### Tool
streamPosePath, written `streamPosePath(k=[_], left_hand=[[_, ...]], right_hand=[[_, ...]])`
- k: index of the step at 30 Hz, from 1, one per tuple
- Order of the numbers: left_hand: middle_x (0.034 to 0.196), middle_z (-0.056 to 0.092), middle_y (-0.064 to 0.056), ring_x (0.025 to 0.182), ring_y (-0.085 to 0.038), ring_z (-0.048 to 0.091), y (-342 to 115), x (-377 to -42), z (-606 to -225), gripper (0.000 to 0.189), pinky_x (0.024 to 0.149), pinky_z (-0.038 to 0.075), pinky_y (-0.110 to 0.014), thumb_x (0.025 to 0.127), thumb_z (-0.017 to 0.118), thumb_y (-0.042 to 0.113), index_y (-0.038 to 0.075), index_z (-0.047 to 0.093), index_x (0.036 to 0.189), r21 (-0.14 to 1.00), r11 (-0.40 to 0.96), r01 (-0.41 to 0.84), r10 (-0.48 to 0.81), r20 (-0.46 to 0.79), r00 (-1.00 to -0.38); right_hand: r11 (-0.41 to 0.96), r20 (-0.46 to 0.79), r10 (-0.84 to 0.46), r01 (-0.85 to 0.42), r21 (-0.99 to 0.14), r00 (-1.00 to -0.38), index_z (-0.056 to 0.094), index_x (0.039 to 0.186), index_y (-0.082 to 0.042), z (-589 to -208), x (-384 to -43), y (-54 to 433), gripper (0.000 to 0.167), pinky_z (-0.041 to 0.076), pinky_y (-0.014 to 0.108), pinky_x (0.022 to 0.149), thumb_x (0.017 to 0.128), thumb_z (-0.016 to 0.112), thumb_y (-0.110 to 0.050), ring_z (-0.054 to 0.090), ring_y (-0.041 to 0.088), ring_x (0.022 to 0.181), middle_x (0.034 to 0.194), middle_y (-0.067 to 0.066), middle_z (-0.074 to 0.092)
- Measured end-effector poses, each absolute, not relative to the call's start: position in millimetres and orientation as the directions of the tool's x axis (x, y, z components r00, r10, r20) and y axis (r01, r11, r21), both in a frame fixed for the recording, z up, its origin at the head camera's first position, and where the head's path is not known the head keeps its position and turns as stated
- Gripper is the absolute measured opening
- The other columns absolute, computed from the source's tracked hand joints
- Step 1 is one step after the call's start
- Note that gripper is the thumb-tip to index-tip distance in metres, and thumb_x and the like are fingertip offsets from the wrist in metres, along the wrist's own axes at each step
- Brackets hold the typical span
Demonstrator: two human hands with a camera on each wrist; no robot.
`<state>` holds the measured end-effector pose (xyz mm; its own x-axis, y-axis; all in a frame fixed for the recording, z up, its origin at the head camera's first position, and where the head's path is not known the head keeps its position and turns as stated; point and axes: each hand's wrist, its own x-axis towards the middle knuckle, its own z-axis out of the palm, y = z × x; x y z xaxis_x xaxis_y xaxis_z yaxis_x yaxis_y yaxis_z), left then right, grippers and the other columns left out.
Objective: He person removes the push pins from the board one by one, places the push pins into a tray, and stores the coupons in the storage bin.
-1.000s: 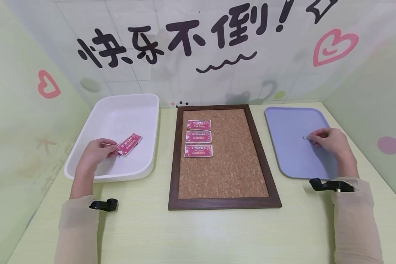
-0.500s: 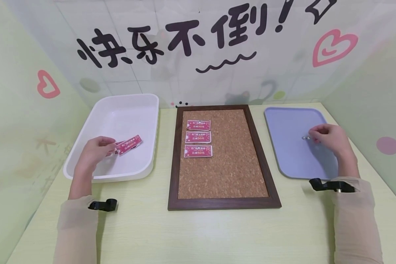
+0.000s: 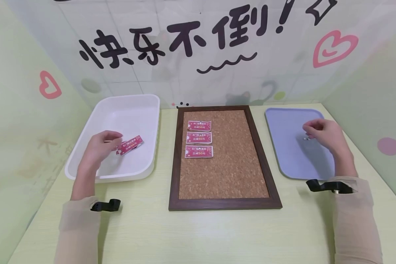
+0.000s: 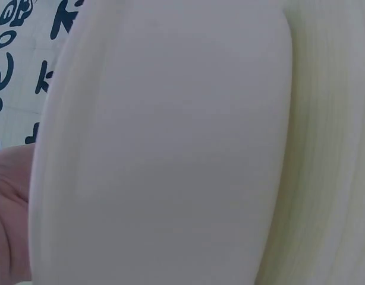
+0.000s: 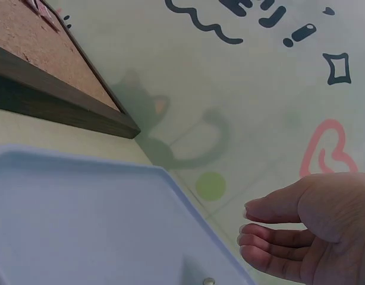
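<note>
Inside the white bin (image 3: 144,161) at the left, my left hand (image 3: 100,146) pinches a coupon, seen as a thin edge between thumb and forefinger. Beside its fingertips, pink coupons (image 3: 130,145) lie overlapping on the bin floor. The left wrist view shows only part of that hand (image 4: 10,214) behind the bin wall. Over the blue tray (image 3: 290,161) at the right, my right hand (image 3: 325,135) has thumb and forefinger tips together; whether they hold a pin cannot be made out. Small shiny pins (image 3: 306,139) lie on the tray below; the right wrist view shows one pin (image 5: 209,281).
Between bin and tray lies a cork board (image 3: 227,161) in a dark brown frame. Three pink coupons (image 3: 199,137) hang pinned in a column at its upper left. A wall (image 3: 198,80) with black lettering stands behind the pale table (image 3: 201,234).
My right hand has lifted off the pins and shifted slightly left and away. My left hand has risen a little and moved right; the coupons in the bin have turned slightly.
</note>
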<state>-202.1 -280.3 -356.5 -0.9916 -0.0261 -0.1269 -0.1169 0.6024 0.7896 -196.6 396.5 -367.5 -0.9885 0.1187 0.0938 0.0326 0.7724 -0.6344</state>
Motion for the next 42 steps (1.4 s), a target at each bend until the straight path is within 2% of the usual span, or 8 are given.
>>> streamPosePath(k=[4, 11, 16, 22, 27, 32, 38, 42], left_hand=[[0.130, 0.055, -0.022, 0.110, -0.034, 0.053, -267.7, -198.9, -350.3, 0.041, 0.088, 0.048, -0.041, 0.104, 0.055, 0.024, -0.003, 0.055, 0.136, 0.791, 0.608, -0.068, 0.005, -0.089, -0.996], [0.121, 0.063, -0.022, 0.099, -0.020, 0.061, -236.7, -192.1, -341.6, 0.032, 0.076, 0.050, -0.017, 0.102, 0.057, 0.017, -0.004, 0.062, 0.125, 0.801, 0.595, 0.060, 0.083, 0.013, -0.996], [0.117, 0.064, -0.024, 0.091, -0.009, 0.064, -216.3, -186.0, -335.9, 0.028, 0.077, 0.052, -0.018, 0.101, 0.059, 0.014, -0.005, 0.063, 0.122, 0.827, 0.545, 0.138, 0.129, 0.080, -0.988], [0.113, 0.067, -0.022, 0.097, -0.030, 0.065, -197.5, -183.6, -335.5, 0.024, 0.076, 0.050, -0.017, 0.100, 0.060, 0.009, -0.004, 0.065, 0.119, 0.824, 0.535, 0.187, 0.160, 0.119, -0.980], [0.110, 0.068, -0.021, 0.098, -0.032, 0.066, -182.8, -183.1, -338.3, 0.022, 0.076, 0.049, -0.019, 0.100, 0.061, 0.008, -0.005, 0.065, 0.117, 0.821, 0.535, 0.200, 0.199, 0.107, -0.974], [0.110, 0.068, -0.019, 0.101, -0.029, 0.066, -170.8, -184.5, -342.5, 0.020, 0.082, 0.052, -0.028, 0.100, 0.061, 0.008, -0.003, 0.066, 0.116, 0.819, 0.538, 0.202, 0.236, 0.084, -0.968], [0.109, 0.068, -0.015, 0.102, -0.028, 0.065, -156.6, -184.9, -347.3, 0.022, 0.086, 0.052, -0.040, 0.100, 0.061, 0.010, 0.000, 0.066, 0.119, 0.815, 0.544, 0.200, 0.267, 0.059, -0.962], [0.109, 0.068, -0.015, 0.103, -0.030, 0.065, -149.3, -185.0, -351.6, 0.026, 0.090, 0.052, -0.043, 0.100, 0.061, 0.010, -0.002, 0.064, 0.123, 0.809, 0.544, 0.220, 0.298, 0.059, -0.953]], right_hand=[[0.778, 0.121, 0.110, 0.009, -0.629, -0.987, 0.067, 0.113, 0.004, -361.7, -195.7, 386.5, 0.041, 0.043, 0.016, 0.061, 0.100, 0.061, -0.035, 0.062, 0.006, 0.069, 0.085, 0.003, 0.069], [0.775, 0.144, 0.071, -0.037, -0.630, -0.987, 0.067, 0.113, 0.002, -354.2, -196.9, 371.5, 0.039, 0.046, 0.016, 0.061, 0.100, 0.063, -0.034, 0.063, 0.004, 0.070, 0.089, 0.009, 0.070], [0.771, 0.153, 0.047, -0.061, -0.634, -0.987, 0.067, 0.113, 0.001, -349.7, -200.0, 362.8, 0.035, 0.048, 0.021, 0.056, 0.099, 0.065, -0.031, 0.062, 0.000, 0.068, 0.089, 0.010, 0.071], [0.763, 0.159, 0.004, -0.100, -0.638, -0.987, 0.068, 0.113, 0.001, -345.0, -201.8, 349.9, 0.031, 0.049, 0.025, 0.053, 0.100, 0.065, -0.027, 0.062, 0.005, 0.069, 0.093, 0.018, 0.070], [0.764, 0.197, -0.037, -0.155, -0.626, -0.980, 0.069, 0.110, 0.002, -343.7, -202.6, 337.9, 0.027, 0.047, 0.019, 0.058, 0.099, 0.066, -0.022, 0.063, 0.008, 0.069, 0.091, 0.018, 0.070], [0.747, 0.197, -0.079, -0.189, -0.637, -0.977, 0.068, 0.110, 0.004, -341.5, -204.1, 320.4, 0.026, 0.048, 0.016, 0.063, 0.099, 0.065, -0.019, 0.066, 0.012, 0.073, 0.091, 0.018, 0.069], [0.728, 0.193, -0.131, -0.227, -0.647, -0.972, 0.068, 0.110, 0.004, -337.2, -206.3, 294.2, 0.024, 0.049, 0.016, 0.066, 0.100, 0.065, -0.017, 0.064, 0.008, 0.076, 0.097, 0.020, 0.070], [0.729, 0.210, -0.179, -0.273, -0.628, -0.961, 0.068, 0.111, 0.002, -335.7, -206.9, 276.3, 0.024, 0.048, 0.016, 0.070, 0.100, 0.065, -0.019, 0.066, 0.018, 0.086, 0.099, 0.016, 0.071]])
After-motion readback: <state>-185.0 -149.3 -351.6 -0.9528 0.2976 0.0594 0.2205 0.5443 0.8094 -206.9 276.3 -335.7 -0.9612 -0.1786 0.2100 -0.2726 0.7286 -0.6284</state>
